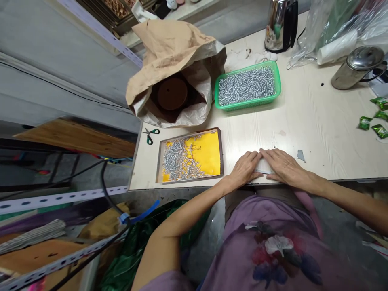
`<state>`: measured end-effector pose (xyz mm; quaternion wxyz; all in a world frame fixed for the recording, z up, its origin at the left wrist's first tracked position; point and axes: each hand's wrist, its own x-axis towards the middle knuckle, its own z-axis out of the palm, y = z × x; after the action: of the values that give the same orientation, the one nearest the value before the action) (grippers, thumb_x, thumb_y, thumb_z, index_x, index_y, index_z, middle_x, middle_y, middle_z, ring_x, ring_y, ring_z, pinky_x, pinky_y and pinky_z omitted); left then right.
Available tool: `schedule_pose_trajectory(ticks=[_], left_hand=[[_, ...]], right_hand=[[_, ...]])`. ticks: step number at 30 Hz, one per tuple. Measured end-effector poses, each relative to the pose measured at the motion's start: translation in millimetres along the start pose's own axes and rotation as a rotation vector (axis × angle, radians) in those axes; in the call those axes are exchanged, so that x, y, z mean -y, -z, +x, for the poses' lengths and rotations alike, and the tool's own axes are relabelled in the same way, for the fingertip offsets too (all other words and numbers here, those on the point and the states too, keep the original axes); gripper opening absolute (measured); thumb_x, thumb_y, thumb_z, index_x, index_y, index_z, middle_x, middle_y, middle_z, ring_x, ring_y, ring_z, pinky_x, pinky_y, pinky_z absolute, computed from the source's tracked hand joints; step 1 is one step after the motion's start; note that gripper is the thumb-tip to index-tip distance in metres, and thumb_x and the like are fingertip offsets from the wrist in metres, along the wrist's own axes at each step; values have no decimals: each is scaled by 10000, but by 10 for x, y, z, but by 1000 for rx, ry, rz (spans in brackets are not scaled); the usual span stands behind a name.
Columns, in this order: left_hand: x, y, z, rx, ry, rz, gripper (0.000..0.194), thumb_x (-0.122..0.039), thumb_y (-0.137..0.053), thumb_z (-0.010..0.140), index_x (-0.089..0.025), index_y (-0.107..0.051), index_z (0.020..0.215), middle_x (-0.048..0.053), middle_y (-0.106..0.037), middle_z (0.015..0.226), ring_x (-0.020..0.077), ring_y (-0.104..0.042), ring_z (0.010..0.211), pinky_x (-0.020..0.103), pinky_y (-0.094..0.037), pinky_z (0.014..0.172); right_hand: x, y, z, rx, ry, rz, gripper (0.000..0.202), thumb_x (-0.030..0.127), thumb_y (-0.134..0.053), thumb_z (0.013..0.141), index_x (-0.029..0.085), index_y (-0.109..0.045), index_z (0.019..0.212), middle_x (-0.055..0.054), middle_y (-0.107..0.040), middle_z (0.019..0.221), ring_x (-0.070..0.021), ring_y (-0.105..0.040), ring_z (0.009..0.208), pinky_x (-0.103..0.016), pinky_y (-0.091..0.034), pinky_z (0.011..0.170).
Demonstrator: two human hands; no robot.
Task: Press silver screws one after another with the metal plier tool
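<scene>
At the table's front edge, my left hand (pixel 246 167) and my right hand (pixel 281 166) come together, fingertips almost meeting. A pale, thin, flat piece (pixel 264 166) shows between them, held by its two sides with the thumbs along the near edge. Most of it is covered by my fingers, and its kind is unclear. To the left of my left hand lies a shallow tray (pixel 222 155) with a yellow bottom. Many small silvery spiral metal pieces (pixel 177 159) are heaped in its left part. Behind stands a green plastic basket (pixel 247 106) full of similar pieces (pixel 247 85).
Green-handled scissors (pixel 150 135) lie left of the tray. A large open paper sack (pixel 176 44) stands behind it. Further right are a kettle (pixel 280 26), a metal lidded pot (pixel 354 66), clear plastic bags (pixel 339 24) and green wrapped packets (pixel 365 122). A grey scrap (pixel 300 155) lies near my right hand.
</scene>
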<state>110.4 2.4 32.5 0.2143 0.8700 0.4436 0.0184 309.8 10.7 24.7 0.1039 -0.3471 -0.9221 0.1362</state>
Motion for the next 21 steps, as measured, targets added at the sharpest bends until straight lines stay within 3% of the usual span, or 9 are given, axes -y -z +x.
schedule_pose_trajectory(ticks=[3, 6, 13, 18, 21], left_hand=[[2, 58, 15, 60, -4, 50, 636, -339, -677, 842, -123, -390, 1367, 150, -561, 1219, 282, -536, 1088, 423, -471, 926], [-30, 89, 29, 82, 23, 88, 513, -356, -636, 873, -154, -455, 1308, 120, -576, 1134, 272, -528, 1062, 397, -475, 872], [-66, 80, 130, 71, 137, 101, 249, -374, -596, 909, -178, -575, 1062, 86, -587, 1020, 254, -517, 1017, 358, -465, 802], [-109, 67, 151, 70, 183, 81, 162, -334, -580, 924, -174, -596, 939, 81, -603, 963, 252, -525, 992, 343, -451, 756], [-118, 59, 142, 57, 202, 99, 160, -326, -589, 918, -173, -601, 964, 81, -612, 970, 252, -539, 995, 344, -464, 765]], right_hand=[[-4, 61, -67, 49, -73, -76, 657, 384, -669, 814, 76, -442, 1348, -196, -607, 1146, -337, -546, 1035, -430, -465, 853], [-3, 116, -66, 68, -93, -112, 424, 314, -629, 852, 110, -549, 1215, -162, -631, 1062, -307, -544, 964, -395, -440, 800], [-67, 114, 58, 35, -43, -138, 137, 220, -574, 897, 147, -643, 989, -110, -639, 908, -251, -519, 836, -349, -364, 757], [-75, 39, 95, 55, -11, -155, 221, 140, -454, 944, 180, -645, 840, -76, -622, 774, -219, -519, 768, -333, -349, 702], [-82, 28, 124, 85, -30, -180, 193, 158, -481, 935, 180, -646, 838, -83, -637, 788, -227, -540, 784, -339, -369, 695]])
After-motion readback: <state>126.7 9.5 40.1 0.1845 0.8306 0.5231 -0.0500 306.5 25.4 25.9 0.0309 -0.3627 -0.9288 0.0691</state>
